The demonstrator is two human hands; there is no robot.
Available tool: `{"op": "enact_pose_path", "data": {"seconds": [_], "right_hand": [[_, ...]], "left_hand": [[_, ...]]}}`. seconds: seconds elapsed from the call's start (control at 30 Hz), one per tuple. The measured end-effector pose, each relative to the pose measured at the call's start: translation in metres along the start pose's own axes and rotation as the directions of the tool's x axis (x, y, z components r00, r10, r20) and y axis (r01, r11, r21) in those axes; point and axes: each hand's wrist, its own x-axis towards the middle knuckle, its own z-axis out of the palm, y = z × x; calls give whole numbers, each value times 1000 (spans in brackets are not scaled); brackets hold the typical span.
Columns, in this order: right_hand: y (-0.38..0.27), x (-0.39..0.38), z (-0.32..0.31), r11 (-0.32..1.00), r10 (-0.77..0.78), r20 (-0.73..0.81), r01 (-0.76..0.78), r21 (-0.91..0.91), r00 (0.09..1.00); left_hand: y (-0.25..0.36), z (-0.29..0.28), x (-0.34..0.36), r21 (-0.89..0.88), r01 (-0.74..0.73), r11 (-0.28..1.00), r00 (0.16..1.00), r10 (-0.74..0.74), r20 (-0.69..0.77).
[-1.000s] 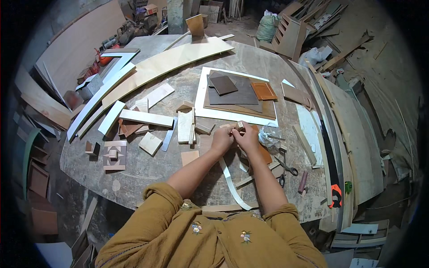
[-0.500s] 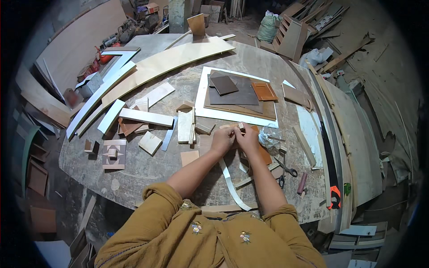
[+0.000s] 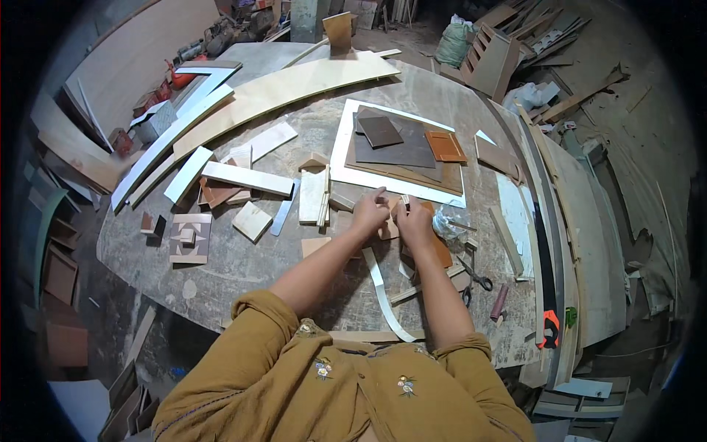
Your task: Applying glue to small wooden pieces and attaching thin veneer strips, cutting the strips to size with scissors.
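Observation:
My right hand (image 3: 414,221) is closed around a small light wooden block (image 3: 404,200), whose striped end shows above the fingers. Just left of it is my left hand (image 3: 370,215), a finger stretched out and nothing visible in its grip. Both hands are over the worktable, near a flat tan piece (image 3: 389,229) and an orange-brown panel (image 3: 442,254) partly covered by my right arm. A curved white strip (image 3: 384,300) lies between my forearms. Beside my left hand are small wooden offcuts (image 3: 341,202) and a pale board with thin sticks (image 3: 312,193).
Beyond the hands, brown panels (image 3: 394,144) are stacked on a white board. To the right lie scissors (image 3: 482,281), a clear plastic bag (image 3: 447,225), a maroon cylinder (image 3: 500,302) and an orange-and-black tool (image 3: 550,330). A patterned square with a small block (image 3: 189,237) sits at left.
My left hand has come away from my right hand, opening a gap between them. The right hand keeps the small wooden block. The whole view has shifted slightly.

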Motion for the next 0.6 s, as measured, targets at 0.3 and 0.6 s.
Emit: {"op": "enact_pose_path", "data": {"seconds": [0.3, 0.6], "right_hand": [[8, 1, 0, 1000, -8, 22, 8, -10, 1000], [2, 0, 5, 998, -67, 20, 68, -18, 998]], "left_hand": [[5, -13, -2, -490, 459, 741, 887, -349, 304], [1, -10, -13, -191, 221, 956, 945, -162, 286]]}}
